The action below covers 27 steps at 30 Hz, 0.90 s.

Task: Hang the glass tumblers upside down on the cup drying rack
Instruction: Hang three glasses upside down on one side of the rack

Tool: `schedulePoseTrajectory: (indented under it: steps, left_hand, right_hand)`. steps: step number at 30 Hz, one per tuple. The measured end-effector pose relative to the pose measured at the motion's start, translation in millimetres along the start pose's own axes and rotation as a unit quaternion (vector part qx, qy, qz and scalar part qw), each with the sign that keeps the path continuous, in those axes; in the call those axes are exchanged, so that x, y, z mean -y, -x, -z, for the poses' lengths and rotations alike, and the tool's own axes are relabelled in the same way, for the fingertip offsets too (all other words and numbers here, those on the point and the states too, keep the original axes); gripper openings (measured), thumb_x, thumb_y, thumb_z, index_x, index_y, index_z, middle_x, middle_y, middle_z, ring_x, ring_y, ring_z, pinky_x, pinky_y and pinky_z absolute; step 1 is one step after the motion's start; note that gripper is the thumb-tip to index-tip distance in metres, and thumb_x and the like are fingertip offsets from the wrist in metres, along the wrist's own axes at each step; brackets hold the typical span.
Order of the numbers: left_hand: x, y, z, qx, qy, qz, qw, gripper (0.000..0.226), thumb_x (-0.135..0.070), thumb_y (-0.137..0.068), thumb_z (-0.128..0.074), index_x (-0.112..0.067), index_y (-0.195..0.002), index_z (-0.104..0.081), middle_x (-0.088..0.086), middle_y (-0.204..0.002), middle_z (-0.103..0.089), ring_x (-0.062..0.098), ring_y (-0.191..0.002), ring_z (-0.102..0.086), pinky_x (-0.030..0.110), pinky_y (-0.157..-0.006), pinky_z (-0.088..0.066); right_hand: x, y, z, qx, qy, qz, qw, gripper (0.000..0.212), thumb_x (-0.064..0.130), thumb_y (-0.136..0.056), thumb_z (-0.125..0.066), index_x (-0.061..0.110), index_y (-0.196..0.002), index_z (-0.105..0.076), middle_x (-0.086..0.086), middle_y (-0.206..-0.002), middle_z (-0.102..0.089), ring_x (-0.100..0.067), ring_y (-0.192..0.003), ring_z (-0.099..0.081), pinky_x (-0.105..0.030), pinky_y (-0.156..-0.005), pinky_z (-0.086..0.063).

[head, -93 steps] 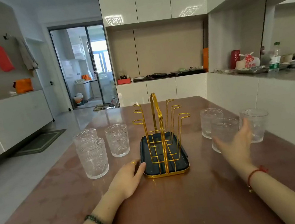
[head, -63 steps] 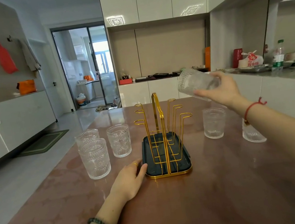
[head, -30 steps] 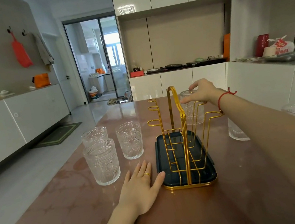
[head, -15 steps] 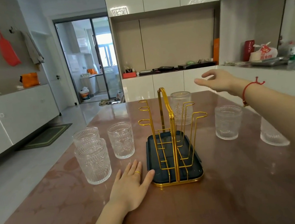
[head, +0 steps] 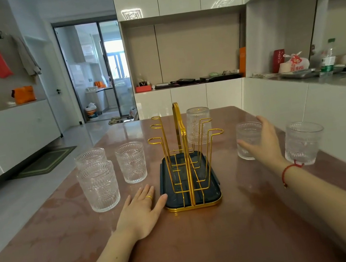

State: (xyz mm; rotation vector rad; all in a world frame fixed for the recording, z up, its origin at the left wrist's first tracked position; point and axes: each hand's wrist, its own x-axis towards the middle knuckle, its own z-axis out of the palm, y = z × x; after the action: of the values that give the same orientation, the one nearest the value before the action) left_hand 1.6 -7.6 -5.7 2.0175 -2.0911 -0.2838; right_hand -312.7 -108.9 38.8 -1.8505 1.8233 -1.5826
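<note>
So one glass tumbler [head: 198, 125] is now upside down on the far right prong of the gold wire drying rack [head: 186, 162]; a couple seconds back it was still in the right hand [head: 262, 140], which let go and swung out to the side. That hand has come back down and is wrapping around the nearer tumbler [head: 248, 140] on the right, fingers spread and touching it, not really closed yet. Left hand [head: 142, 210] stays flat and open on the desk [head: 206, 248], thumb against the rack's dark tray. One hung, five still standing: three on the left, two on the right.
</note>
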Motion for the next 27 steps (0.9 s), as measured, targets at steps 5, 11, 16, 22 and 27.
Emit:
schedulePoseTrajectory:
  steps: [5, 11, 16, 22, 27]
  left_hand:
    - [0.3, -0.3, -0.1, 0.001, -0.002, -0.003, 1.000, 0.069, -0.057, -0.091, -0.016, -0.018, -0.149, -0.012, -0.004, -0.160, -0.007, 0.010, -0.147, -0.001, 0.036, -0.120, 0.000]
    - [1.0, -1.2, -0.3, 0.005, -0.001, -0.001, 1.000, 0.076, -0.064, -0.087, -0.012, -0.020, -0.149, -0.011, -0.004, -0.160, -0.006, 0.010, -0.147, 0.000, 0.035, -0.120, 0.000]
    - [2.3, -2.3, -0.8, 0.005, -0.005, -0.001, 1.000, 0.074, -0.062, -0.088, -0.013, -0.020, -0.149, -0.010, -0.005, -0.160, -0.005, 0.010, -0.147, 0.000, 0.035, -0.120, 0.000]
    - [1.8, -2.4, -0.6, 0.001, -0.006, -0.003, 1.000, 0.066, -0.055, -0.093, -0.018, -0.020, -0.149, -0.011, -0.005, -0.160, -0.006, 0.010, -0.147, -0.001, 0.035, -0.120, 0.000]
    - [1.8, -2.3, 0.8, 0.003, -0.003, -0.003, 1.000, 0.075, -0.063, -0.087, -0.013, -0.020, -0.149, -0.012, -0.005, -0.160, -0.007, 0.010, -0.147, -0.002, 0.034, -0.120, -0.001]
  right_hand:
    - [-10.8, 6.9, -14.2, -0.038, -0.033, -0.027, 0.998, 0.095, 0.013, -0.069, -0.078, 0.001, -0.143, -0.021, -0.019, -0.148, -0.028, -0.030, -0.138, -0.027, -0.036, -0.114, -0.023]
    - [-23.2, 2.3, -29.9, -0.051, -0.101, -0.130, 0.985, 0.102, 0.014, -0.066, -0.080, 0.003, -0.145, -0.015, -0.018, -0.148, -0.032, -0.032, -0.136, -0.034, -0.040, -0.112, -0.029]
    - [-30.3, -2.7, -36.9, -0.034, -0.088, -0.182, 0.979, 0.100, 0.016, -0.065, -0.080, 0.004, -0.143, -0.019, -0.021, -0.141, -0.042, -0.038, -0.130, -0.041, -0.044, -0.108, -0.035]
    - [-28.3, -7.9, -36.6, -0.023, -0.066, -0.221, 0.973, 0.090, 0.017, -0.065, -0.081, -0.003, -0.135, -0.027, -0.025, -0.135, -0.047, -0.040, -0.126, -0.044, -0.043, -0.103, -0.038]
    - [-26.1, -4.3, -30.0, -0.030, -0.100, -0.237, 0.966, 0.086, 0.020, -0.064, -0.082, 0.000, -0.132, -0.033, -0.022, -0.134, -0.050, -0.036, -0.124, -0.047, -0.043, -0.103, -0.040]
